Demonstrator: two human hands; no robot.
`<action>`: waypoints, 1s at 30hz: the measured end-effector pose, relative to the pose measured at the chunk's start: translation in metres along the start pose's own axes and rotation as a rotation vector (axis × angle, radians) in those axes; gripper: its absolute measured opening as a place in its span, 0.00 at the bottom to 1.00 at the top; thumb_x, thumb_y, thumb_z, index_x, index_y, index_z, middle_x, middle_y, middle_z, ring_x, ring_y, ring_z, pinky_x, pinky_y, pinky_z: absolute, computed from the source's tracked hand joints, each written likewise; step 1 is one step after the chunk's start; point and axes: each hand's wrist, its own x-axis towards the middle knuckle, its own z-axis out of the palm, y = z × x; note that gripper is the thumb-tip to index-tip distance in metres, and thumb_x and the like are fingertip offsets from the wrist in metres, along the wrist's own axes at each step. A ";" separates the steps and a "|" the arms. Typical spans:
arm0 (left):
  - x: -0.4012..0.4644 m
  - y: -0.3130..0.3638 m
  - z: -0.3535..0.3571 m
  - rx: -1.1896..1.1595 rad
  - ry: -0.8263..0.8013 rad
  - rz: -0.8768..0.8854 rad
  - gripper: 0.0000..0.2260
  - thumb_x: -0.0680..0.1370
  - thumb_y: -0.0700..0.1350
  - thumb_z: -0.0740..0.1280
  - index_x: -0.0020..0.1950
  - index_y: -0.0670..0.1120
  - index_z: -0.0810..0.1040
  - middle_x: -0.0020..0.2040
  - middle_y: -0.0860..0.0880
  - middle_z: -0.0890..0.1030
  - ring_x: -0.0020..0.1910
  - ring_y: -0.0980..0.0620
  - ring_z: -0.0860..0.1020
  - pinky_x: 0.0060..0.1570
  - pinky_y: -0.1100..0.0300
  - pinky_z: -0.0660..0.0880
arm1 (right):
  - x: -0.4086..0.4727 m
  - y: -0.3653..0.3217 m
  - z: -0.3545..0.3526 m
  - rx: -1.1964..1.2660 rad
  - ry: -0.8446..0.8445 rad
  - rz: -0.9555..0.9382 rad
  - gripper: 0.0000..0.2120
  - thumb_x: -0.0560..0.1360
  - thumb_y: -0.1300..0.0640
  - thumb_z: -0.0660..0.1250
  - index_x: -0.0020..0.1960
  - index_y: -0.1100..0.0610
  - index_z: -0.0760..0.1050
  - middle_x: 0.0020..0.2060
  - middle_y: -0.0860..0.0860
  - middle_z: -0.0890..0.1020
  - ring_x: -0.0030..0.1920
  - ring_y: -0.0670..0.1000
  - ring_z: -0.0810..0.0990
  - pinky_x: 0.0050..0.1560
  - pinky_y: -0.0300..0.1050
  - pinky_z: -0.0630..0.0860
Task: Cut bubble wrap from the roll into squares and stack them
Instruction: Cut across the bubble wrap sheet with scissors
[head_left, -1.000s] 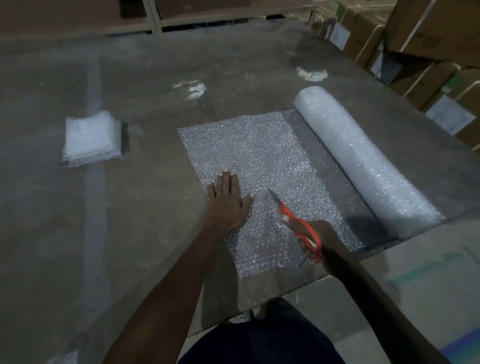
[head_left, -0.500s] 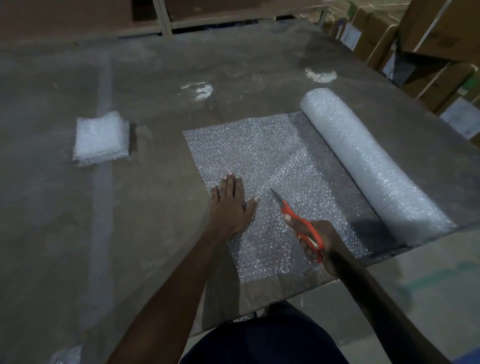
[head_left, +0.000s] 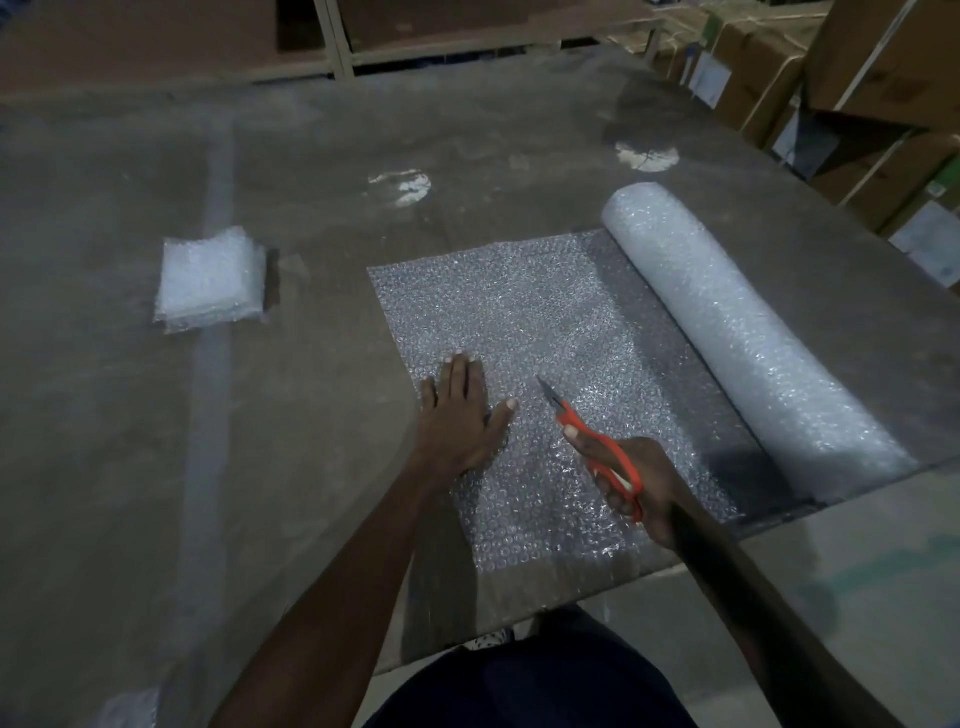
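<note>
A roll of bubble wrap (head_left: 748, 338) lies on the right of the table, with a flat sheet (head_left: 524, 317) unrolled from it toward the left. My left hand (head_left: 462, 415) presses flat on the sheet near its left edge, fingers together and thumb out. My right hand (head_left: 639, 488) grips orange-handled scissors (head_left: 587, 441), blades together and pointing up-left just above the sheet. A stack of cut bubble wrap squares (head_left: 210, 280) sits far to the left.
The grey table (head_left: 311, 467) ends at a near edge just in front of my body and at the right beside the roll. Cardboard boxes (head_left: 857, 88) stand beyond the right edge. Shelving (head_left: 337, 41) runs along the back.
The view has shifted slightly, so everything sits a little further right in frame. Both hands and the scissors keep almost the same place on the sheet.
</note>
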 end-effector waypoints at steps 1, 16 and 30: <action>0.002 -0.001 -0.002 -0.002 0.001 -0.001 0.35 0.83 0.64 0.47 0.82 0.42 0.47 0.82 0.41 0.45 0.80 0.42 0.43 0.77 0.41 0.41 | 0.000 -0.001 0.000 0.001 -0.001 -0.001 0.25 0.68 0.38 0.77 0.36 0.60 0.78 0.26 0.55 0.74 0.22 0.50 0.67 0.27 0.39 0.62; 0.053 -0.028 -0.008 0.016 0.006 -0.006 0.35 0.83 0.63 0.45 0.81 0.40 0.48 0.82 0.40 0.46 0.81 0.41 0.44 0.77 0.41 0.41 | 0.016 0.005 0.003 0.061 0.009 0.038 0.29 0.64 0.38 0.79 0.43 0.65 0.81 0.26 0.56 0.74 0.21 0.49 0.68 0.23 0.37 0.63; 0.051 -0.030 -0.005 0.025 0.012 0.003 0.35 0.83 0.63 0.44 0.82 0.41 0.44 0.82 0.41 0.43 0.80 0.43 0.41 0.78 0.43 0.41 | 0.026 -0.005 0.007 0.075 -0.035 0.050 0.22 0.68 0.41 0.78 0.36 0.60 0.78 0.24 0.54 0.74 0.20 0.48 0.67 0.22 0.37 0.62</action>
